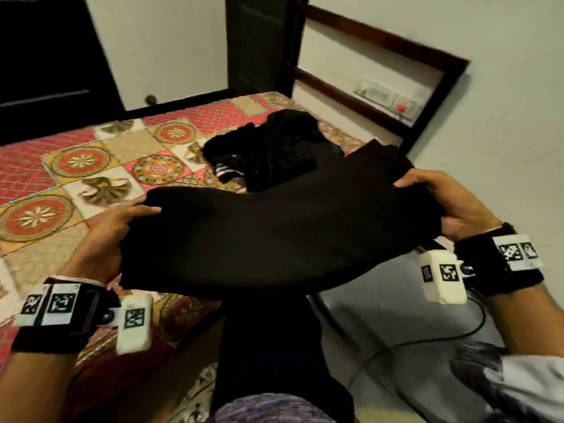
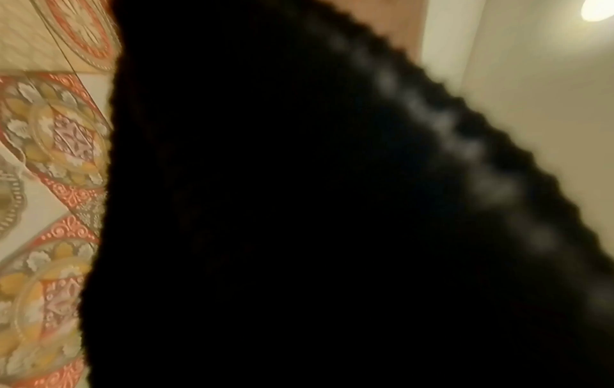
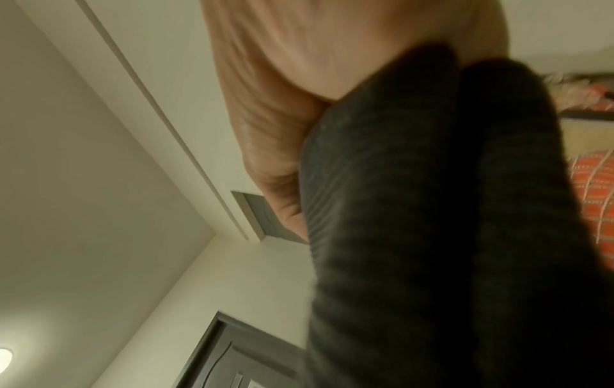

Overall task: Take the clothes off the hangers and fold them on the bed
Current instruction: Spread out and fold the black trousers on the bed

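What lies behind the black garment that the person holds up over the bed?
A heap of dark clothes lies on the patterned bedspread. The black garment, gripped by both hands, hides the heap's near edge.

Dark door [image 1: 262, 41] stands at the far corner, pale wall [image 1: 171, 44] beside it. A dark wooden frame [image 1: 387, 44] runs along the right wall, and inside it sits a switch panel [image 1: 390, 97] with a red spot. Down on the pale floor [image 1: 381, 303], a black cable [image 1: 427, 340] curls. Ceiling light [image 3: 5, 358] glows, seen from the right wrist.
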A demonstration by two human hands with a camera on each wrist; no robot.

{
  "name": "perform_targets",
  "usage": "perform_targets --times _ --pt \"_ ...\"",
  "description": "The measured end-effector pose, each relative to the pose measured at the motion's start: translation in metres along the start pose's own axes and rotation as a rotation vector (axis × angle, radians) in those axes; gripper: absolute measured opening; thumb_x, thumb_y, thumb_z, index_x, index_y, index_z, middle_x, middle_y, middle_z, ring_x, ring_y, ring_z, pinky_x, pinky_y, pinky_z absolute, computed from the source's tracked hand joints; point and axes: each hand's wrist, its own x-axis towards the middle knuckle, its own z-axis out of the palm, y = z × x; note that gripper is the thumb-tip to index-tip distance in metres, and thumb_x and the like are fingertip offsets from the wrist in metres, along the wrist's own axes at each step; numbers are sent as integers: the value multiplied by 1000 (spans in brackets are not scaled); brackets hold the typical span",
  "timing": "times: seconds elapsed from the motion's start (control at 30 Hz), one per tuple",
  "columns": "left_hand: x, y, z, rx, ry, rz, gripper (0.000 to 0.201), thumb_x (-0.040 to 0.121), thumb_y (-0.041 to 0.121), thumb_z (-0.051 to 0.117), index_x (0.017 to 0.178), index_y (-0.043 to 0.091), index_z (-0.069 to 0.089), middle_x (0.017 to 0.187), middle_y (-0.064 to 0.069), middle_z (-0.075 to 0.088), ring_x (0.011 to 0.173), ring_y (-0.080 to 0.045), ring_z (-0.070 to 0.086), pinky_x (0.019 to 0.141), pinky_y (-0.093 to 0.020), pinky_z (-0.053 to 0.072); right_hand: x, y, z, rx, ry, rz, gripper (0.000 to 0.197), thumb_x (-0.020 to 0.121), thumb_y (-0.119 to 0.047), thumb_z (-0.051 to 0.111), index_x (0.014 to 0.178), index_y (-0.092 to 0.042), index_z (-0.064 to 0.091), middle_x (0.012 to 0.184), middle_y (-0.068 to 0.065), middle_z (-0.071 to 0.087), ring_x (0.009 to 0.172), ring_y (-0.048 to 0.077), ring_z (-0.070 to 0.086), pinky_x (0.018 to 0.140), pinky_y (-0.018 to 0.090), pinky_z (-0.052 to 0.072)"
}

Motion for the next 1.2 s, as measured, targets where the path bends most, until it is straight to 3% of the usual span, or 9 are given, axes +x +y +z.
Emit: perform_targets --times 0.1,0.27,0.43,0.53,0.73,0.8,0.9,1.03,1.2 --pt "5 6 62 49 -129 13 37 93 -4 54 126 5 68 121 -14 72 114 -32 68 101 -37 53 -37 4 -61 38 125 28 23 89 -9 57 92 -5 80 99 16 77 84 27 77 79 42 64" --pt "12 16 167 128 -346 10 38 94 0 57 130 9 67 119 -9 75 110 -24 72 99 -33 56 -99 21 -145 108 327 65 30 88 -8 57 113 -2 72 105 19 76 88 30 77 70 44 65" --pt "38 -4 267 272 -432 36 29 90 -3 65 111 15 71 93 1 79 84 -12 74 82 -24 58 -142 58 -204 170 446 131 40 85 -10 58 122 -1 71 121 22 72 102 34 74 86 53 58" --pt "48 -26 321 391 -505 5 42 89 -4 67 128 10 62 107 -7 72 98 -22 69 82 -27 55 -149 90 -221 233 460 174 41 87 -6 55 124 1 71 123 22 71 106 33 73 87 49 60" --pt "60 -79 382 807 -614 27 39 82 6 70 120 9 62 106 -11 71 98 -29 67 76 -26 57 -121 146 -237 252 492 282 27 85 2 58 105 5 76 109 22 75 82 27 76 77 35 62" --pt "62 -87 392 1045 -656 60 59 83 19 69 138 13 48 128 -13 63 115 -33 62 92 -36 52 -105 164 -237 205 513 328 42 79 -1 65 120 9 68 115 23 73 90 31 72 87 37 60" --pt "72 -102 412 1258 -780 121 62 96 16 59 149 13 29 132 -22 54 117 -42 59 82 -41 44 -70 197 -242 180 522 393 69 61 -9 78 127 7 66 124 25 69 107 39 64 105 47 48" --pt "81 -131 437 1360 -926 158 57 95 10 57 146 23 36 113 -21 61 97 -40 63 73 -40 47 -31 231 -231 204 503 483 32 60 -8 77 91 -4 75 87 14 75 75 29 72 69 34 57" --pt "103 -176 460 1411 -966 195 66 93 9 59 153 30 37 114 -20 64 98 -37 63 86 -40 53 41 314 -250 119 494 639 53 38 -22 86 89 -11 81 113 10 74 114 38 64 102 54 51"
